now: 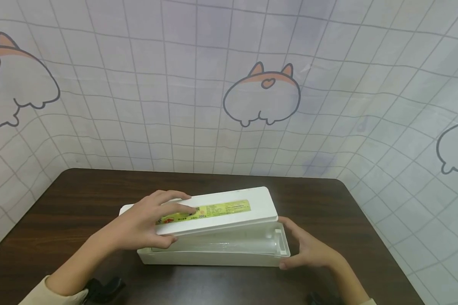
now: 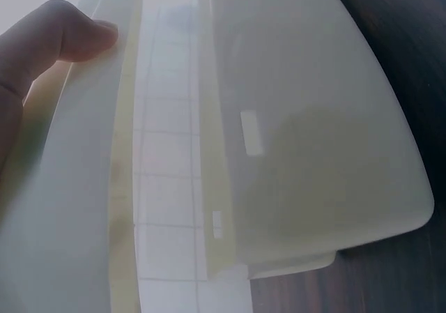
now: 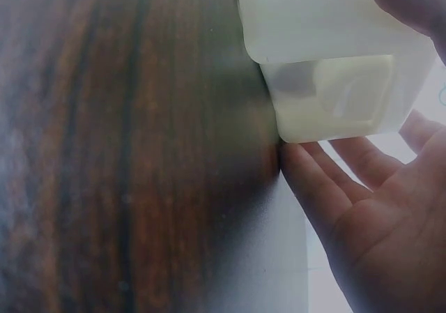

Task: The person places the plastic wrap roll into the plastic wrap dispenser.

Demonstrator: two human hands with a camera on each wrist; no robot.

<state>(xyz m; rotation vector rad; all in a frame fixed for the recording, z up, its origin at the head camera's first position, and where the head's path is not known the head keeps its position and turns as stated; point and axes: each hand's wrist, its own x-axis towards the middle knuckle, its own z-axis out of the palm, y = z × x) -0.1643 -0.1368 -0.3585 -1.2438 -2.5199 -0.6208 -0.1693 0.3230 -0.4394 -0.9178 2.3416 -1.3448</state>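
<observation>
A long white cling film box lies across the table with its lid raised and tilted, higher on the right. My left hand holds the lid near its left part, thumb at the front edge and fingers over the top. A yellow-green printed label runs along the lid, partly hidden by those fingers. Inside the box a clear, shiny film roll shows through the gap. My right hand grips the box's right end; in the right wrist view its fingers lie against the end wall.
The dark wood table extends around the box. A white grid-patterned curtain stands behind it and at both sides. A black object, probably a wrist strap part, shows by the left sleeve.
</observation>
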